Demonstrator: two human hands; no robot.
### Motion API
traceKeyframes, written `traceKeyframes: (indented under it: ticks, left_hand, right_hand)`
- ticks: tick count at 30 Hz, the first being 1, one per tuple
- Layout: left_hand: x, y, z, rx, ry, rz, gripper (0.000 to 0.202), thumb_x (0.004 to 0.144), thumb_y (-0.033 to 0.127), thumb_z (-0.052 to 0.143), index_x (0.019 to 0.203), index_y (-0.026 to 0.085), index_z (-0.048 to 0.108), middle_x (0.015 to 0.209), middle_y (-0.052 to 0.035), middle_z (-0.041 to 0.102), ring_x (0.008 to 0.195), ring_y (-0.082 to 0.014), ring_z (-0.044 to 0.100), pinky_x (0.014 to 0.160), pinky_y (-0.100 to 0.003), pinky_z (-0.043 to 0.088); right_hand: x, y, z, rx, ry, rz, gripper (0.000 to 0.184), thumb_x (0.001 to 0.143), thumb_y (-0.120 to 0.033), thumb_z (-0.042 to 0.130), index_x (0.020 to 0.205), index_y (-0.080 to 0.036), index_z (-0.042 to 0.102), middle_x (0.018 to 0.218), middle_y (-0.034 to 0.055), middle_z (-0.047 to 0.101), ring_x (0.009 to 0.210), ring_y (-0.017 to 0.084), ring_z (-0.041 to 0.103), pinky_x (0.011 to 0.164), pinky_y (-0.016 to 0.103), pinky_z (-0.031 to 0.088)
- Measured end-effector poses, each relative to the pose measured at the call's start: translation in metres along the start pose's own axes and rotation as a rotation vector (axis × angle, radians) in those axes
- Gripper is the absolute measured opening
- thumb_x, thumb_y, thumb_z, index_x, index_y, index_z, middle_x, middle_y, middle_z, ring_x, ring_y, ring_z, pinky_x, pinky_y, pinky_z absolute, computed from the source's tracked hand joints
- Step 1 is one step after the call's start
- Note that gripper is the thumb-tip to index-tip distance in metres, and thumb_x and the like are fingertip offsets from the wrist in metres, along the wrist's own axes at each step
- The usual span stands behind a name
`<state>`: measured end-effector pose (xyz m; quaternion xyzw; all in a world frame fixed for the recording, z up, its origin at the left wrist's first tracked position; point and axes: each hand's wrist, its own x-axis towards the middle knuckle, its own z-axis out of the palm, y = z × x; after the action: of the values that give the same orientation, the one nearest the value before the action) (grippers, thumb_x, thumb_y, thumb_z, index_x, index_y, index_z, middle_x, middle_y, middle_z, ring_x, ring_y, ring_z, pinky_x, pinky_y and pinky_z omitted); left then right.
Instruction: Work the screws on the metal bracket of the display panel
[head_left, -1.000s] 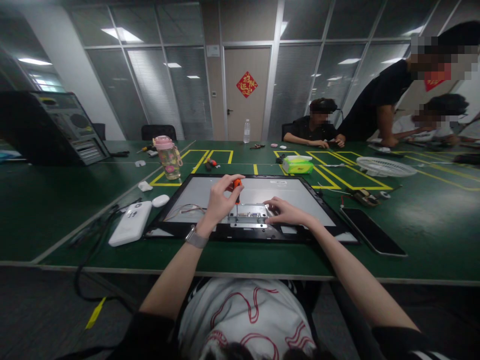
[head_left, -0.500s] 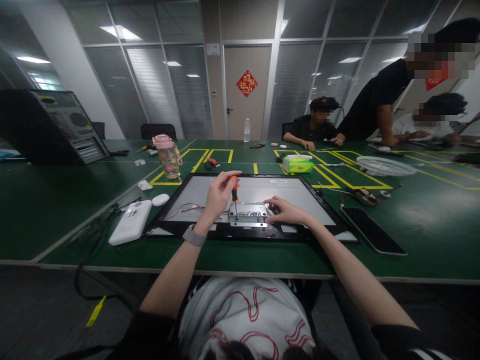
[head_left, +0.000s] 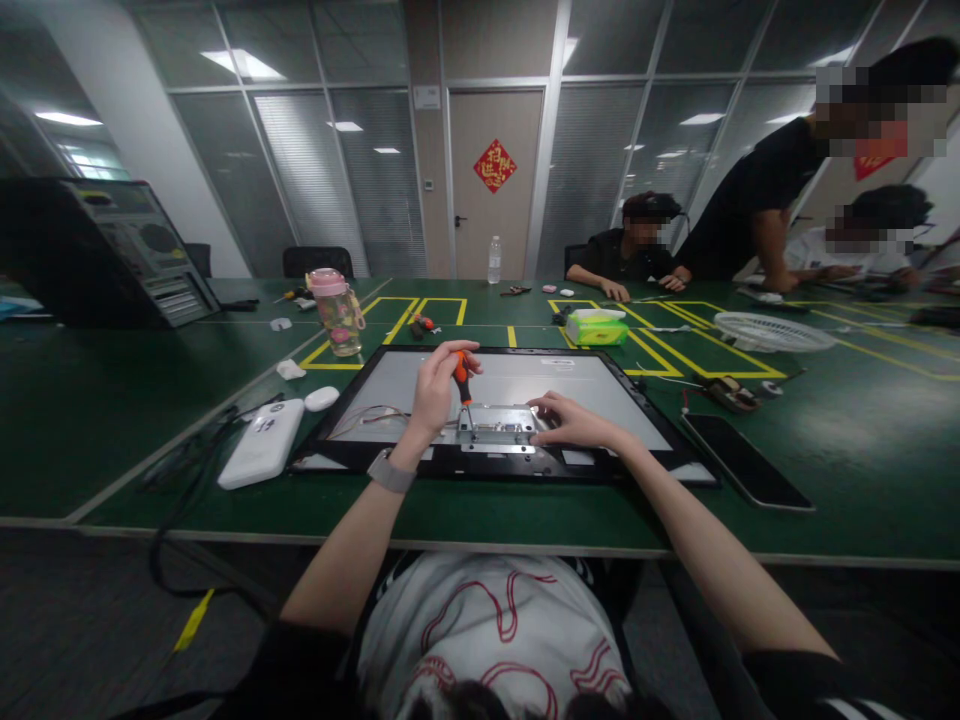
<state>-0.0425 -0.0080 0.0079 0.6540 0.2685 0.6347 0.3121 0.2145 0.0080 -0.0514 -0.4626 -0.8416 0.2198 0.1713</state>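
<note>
Clock centred on the panel (head_left: 525, 380), 12 o'clock at its far side. Panel lies flat on the surface (head_left: 525, 522), directly before the person.

Box (head_left: 491, 414), metal, sits on the panel toward its 6 o'clock edge, sockets along the near face. Cables (head_left: 375, 413) run out from the box toward 9 o'clock, lying across the panel.

Left hand (head_left: 437, 392): grasping the screwdriver (head_left: 463, 378) by its orange-and-black handle. Tool tilted, handle top toward 11 o'clock, shaft down to the left end of the box — exact seat of the tip too small to make out. Watch (head_left: 391, 471) on that wrist.

Right hand (head_left: 570, 422): at the right end of the box, thumb and fingers apart, fingertips at the metal. Cannot tell whether it grips or merely rests.

Around the panel: earbud case (head_left: 322, 399) at 9, just beside the edge; white block (head_left: 262, 445) between 8 and 9; phone (head_left: 746, 462) between 3 and 4; green pack (head_left: 596, 328) at 1; tumbler (head_left: 337, 315) between 10 and 11; bottle (head_left: 494, 262) at 12, well apart.
</note>
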Motion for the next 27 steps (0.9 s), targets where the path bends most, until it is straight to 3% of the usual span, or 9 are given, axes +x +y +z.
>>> traceKeyframes:
  ticks: [4,6,9,14,19,24,27]
  left_hand:
    - [0.0,0.002,-0.001,0.163,0.079,0.048,0.019,0.085,0.032,0.057,0.085,0.018,0.07,0.082,-0.0034,0.06,0.078,-0.0136,0.057,0.066,-0.023,0.046]
    - [0.0,0.003,-0.001,0.186,0.065,0.048,0.015,0.081,0.033,0.063,0.085,0.019,0.07,0.08,-0.0022,0.058,0.074,-0.0121,0.055,0.062,-0.022,0.044]
    - [0.0,0.001,-0.001,0.122,-0.009,0.027,0.018,0.083,0.032,0.061,0.092,0.02,0.07,0.078,-0.0017,0.059,0.069,-0.0113,0.054,0.063,-0.022,0.044]
    - [0.001,-0.008,-0.001,-0.091,-0.083,-0.019,0.03,0.091,0.033,0.047,0.112,0.019,0.063,0.088,-0.0058,0.066,0.081,-0.0151,0.061,0.073,-0.028,0.049]
    - [0.002,-0.007,-0.002,0.025,-0.023,0.013,0.028,0.089,0.032,0.052,0.11,0.019,0.066,0.086,-0.0053,0.066,0.091,-0.0165,0.06,0.081,-0.029,0.048]
    - [0.001,-0.001,-0.002,0.147,0.057,0.031,0.019,0.082,0.032,0.062,0.094,0.02,0.071,0.08,-0.0027,0.062,0.071,-0.0118,0.057,0.064,-0.023,0.047]
    - [0.001,-0.004,-0.002,0.064,0.071,0.009,0.024,0.086,0.032,0.057,0.101,0.018,0.068,0.082,-0.0036,0.065,0.073,-0.0124,0.06,0.069,-0.025,0.049]
  right_hand:
    - [0.0,0.0,0.0,0.005,-0.003,-0.001,0.07,0.069,-0.058,0.068,0.126,-0.02,0.054,0.105,0.008,0.053,0.097,0.025,0.056,0.089,0.037,0.045]
    - [0.0,0.0,0.0,0.006,-0.005,-0.001,0.07,0.069,-0.058,0.068,0.126,-0.02,0.054,0.106,0.0082,0.052,0.097,0.025,0.056,0.089,0.038,0.045]
    - [0.0,0.0,-0.001,0.011,-0.004,0.001,0.07,0.069,-0.058,0.069,0.126,-0.021,0.054,0.107,0.0081,0.052,0.098,0.025,0.055,0.09,0.038,0.045]
    - [0.0,-0.001,-0.001,-0.003,-0.005,0.008,0.07,0.069,-0.059,0.068,0.126,-0.021,0.054,0.107,0.0077,0.052,0.098,0.024,0.056,0.089,0.036,0.045]
    - [0.0,-0.001,-0.001,0.007,-0.007,0.005,0.069,0.07,-0.058,0.068,0.126,-0.021,0.054,0.107,0.008,0.052,0.097,0.024,0.056,0.088,0.037,0.046]
    - [0.001,0.001,0.0,0.01,-0.008,0.007,0.071,0.069,-0.059,0.068,0.127,-0.02,0.054,0.107,0.0083,0.052,0.097,0.025,0.056,0.087,0.037,0.046]
    - [0.001,0.002,0.0,0.005,-0.006,0.006,0.071,0.068,-0.059,0.069,0.126,-0.021,0.055,0.106,0.008,0.053,0.097,0.025,0.057,0.087,0.036,0.046]
